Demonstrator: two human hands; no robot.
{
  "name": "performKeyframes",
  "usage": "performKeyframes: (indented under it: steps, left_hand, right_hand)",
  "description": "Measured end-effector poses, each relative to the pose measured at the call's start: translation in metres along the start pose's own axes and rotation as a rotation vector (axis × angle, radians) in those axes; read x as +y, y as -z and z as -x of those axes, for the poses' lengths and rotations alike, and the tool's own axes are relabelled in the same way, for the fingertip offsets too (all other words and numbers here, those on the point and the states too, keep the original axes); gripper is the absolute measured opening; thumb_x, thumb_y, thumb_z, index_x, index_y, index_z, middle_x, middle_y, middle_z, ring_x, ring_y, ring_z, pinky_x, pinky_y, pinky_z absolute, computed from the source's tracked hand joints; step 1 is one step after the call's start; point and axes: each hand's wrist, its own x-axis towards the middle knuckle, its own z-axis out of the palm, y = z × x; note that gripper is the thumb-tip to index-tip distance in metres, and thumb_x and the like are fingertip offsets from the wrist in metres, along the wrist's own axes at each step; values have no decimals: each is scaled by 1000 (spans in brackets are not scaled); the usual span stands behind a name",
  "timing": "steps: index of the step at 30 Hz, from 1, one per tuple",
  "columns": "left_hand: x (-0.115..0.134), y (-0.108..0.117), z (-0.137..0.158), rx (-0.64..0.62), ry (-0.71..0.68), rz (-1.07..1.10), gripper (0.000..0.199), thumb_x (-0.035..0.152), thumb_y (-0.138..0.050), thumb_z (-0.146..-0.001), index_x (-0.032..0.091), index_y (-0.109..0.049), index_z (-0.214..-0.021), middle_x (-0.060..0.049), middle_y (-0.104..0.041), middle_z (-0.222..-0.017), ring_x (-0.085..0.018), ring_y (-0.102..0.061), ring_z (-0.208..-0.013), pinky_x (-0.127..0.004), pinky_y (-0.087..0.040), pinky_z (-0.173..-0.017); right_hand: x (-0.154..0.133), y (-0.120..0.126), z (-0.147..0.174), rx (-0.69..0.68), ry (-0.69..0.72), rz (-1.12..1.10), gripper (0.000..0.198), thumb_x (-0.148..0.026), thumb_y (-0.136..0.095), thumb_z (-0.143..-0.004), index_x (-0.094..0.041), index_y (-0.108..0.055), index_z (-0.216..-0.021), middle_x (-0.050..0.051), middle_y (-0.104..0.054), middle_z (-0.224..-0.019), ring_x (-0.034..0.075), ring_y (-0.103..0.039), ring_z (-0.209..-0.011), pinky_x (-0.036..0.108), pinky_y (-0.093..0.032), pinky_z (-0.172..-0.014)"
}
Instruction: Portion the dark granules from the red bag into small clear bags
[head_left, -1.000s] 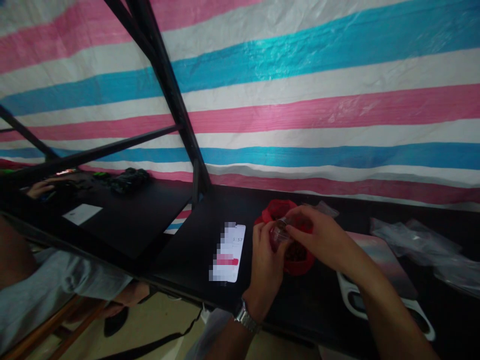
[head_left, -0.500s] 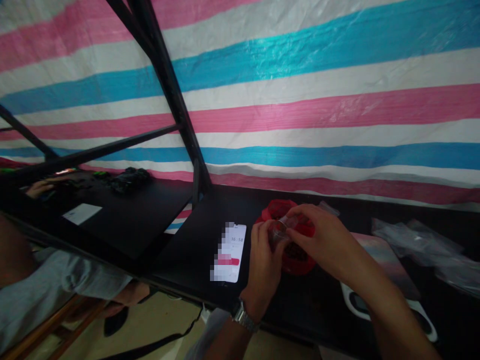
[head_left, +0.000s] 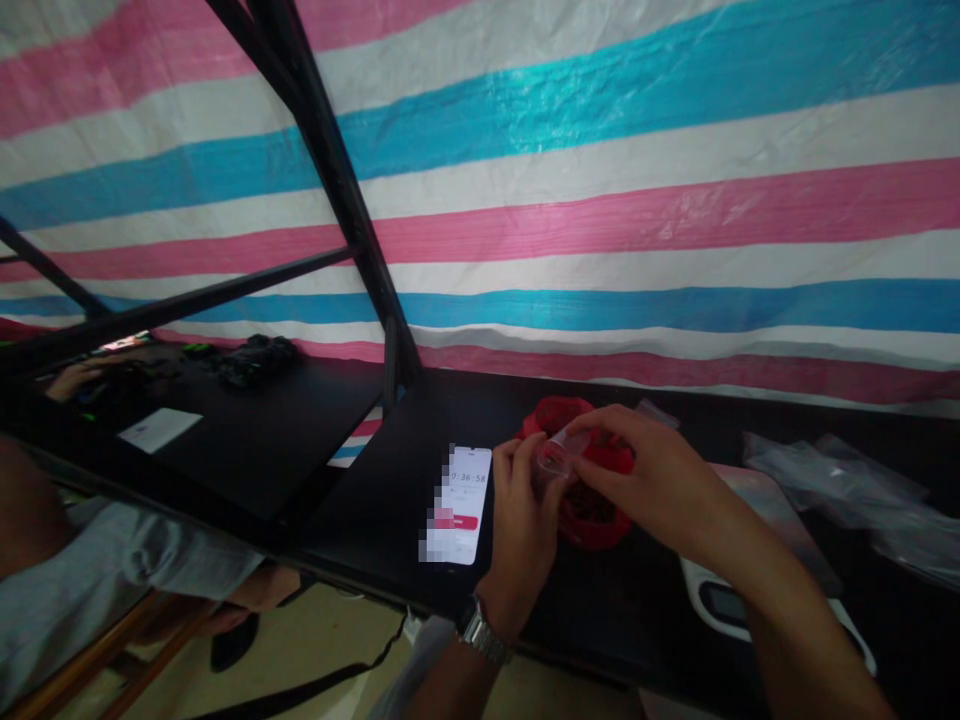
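Note:
My left hand (head_left: 521, 510), wearing a metal watch at the wrist, is closed around a small clear round cup (head_left: 553, 458). Some small reddish bits seem to show inside its rim. The fingers of my right hand (head_left: 637, 460) pinch a thin clear plastic bag (head_left: 576, 440) at the cup's mouth; how far it reaches around the cup I cannot tell. Just beneath both hands stands a red basket (head_left: 600, 532) holding small dark pieces, partly covered by my fingers. Under my right forearm lies a white-edged scale (head_left: 726, 605) with a reflective plate.
Several clear plastic bags (head_left: 847, 490) lie at the right of the black table (head_left: 352, 530). A phone (head_left: 469, 510) showing a timer is left of my hands. Farther left are a white paper (head_left: 161, 430), a dark bundle (head_left: 259, 362), and another person's arm and clothing (head_left: 150, 560). A black metal frame (head_left: 337, 190) rises behind.
My left hand has shifted slightly left and tilted the cup, so its round opening shows more clearly. The right hand stays nearly in place, still pinching the clear plastic.

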Motion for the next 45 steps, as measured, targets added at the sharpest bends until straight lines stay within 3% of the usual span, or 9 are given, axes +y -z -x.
performKeyframes:
  steps: [6, 10, 14, 23, 28, 34, 38, 43, 45]
  left_hand:
    - [-7, 5, 2, 37, 28, 63, 38, 16, -67, -95, 25, -61, -132, -8, -61, -126, -26, -61, -119, -42, -49, -104]
    - [-14, 7, -1, 84, 144, 174, 34, 30, -65, -99, 24, -59, -131, -9, -64, -125, -26, -62, -116, -43, -49, -103]
    - [-15, 7, -5, 89, 251, 241, 32, 38, -63, -100, 23, -58, -127, -9, -66, -121, -26, -64, -114, -43, -50, -102]
    - [-13, 2, -11, 68, 299, 306, 37, 53, -60, -101, 21, -61, -118, -8, -71, -107, -25, -68, -99, -41, -54, -90]
    - [-16, 3, -13, 108, 294, 325, 44, 62, -60, -100, 21, -62, -114, -7, -71, -104, -24, -68, -98, -39, -55, -90]
    - [-17, 3, -13, 96, 302, 333, 46, 64, -57, -101, 19, -62, -110, -7, -70, -101, -22, -68, -94, -38, -55, -88]
    - [-16, 4, -14, 136, 310, 327, 45, 64, -58, -100, 20, -61, -111, -6, -69, -100, -22, -68, -91, -38, -56, -84]
    - [9, 9, -4, 294, 49, 189, 42, 56, -71, -95, 22, -62, -118, -9, -67, -115, -24, -66, -104, -38, -54, -93]
    - [24, 7, 6, 171, -41, 269, 40, 51, -76, -93, 24, -64, -119, -7, -69, -111, -22, -68, -99, -36, -55, -90]
  right_hand:
    - [16, -2, -5, 49, -45, 2, 24, -21, -73, -89, -24, -75, -113, 5, -79, -113, 24, -74, -101, 37, -55, -94]
    - [40, -31, -14, -39, -158, 252, 21, -15, -69, -92, -18, -75, -111, 11, -78, -113, 27, -72, -106, 38, -52, -96]
    - [50, -60, -19, -74, -225, 494, 26, -14, -58, -99, -13, -72, -121, 16, -73, -129, 32, -65, -118, 42, -47, -103]
    - [48, -64, -23, -167, -201, 487, 30, -15, -54, -100, -13, -73, -123, 18, -76, -127, 33, -65, -119, 40, -43, -100]
    - [48, -61, -24, -210, -171, 420, 31, -12, -53, -97, -11, -76, -119, 20, -80, -114, 29, -71, -104, 34, -44, -88]
    - [41, -59, -21, -253, -143, 223, 22, -30, -61, -97, -19, -79, -91, 11, -82, -90, 23, -74, -83, 30, -45, -76]
    - [43, -55, -20, -235, -207, 53, 16, -23, -63, -93, -19, -79, -93, 8, -84, -95, 22, -77, -89, 27, -50, -76]
    - [51, -43, -18, -207, -312, -124, 19, -19, -65, -90, -14, -77, -105, 10, -84, -102, 20, -78, -87, 27, -57, -75]
    - [54, -37, -17, -197, -355, -237, 20, -20, -66, -88, -15, -76, -105, 8, -83, -97, 19, -78, -83, 27, -57, -71]
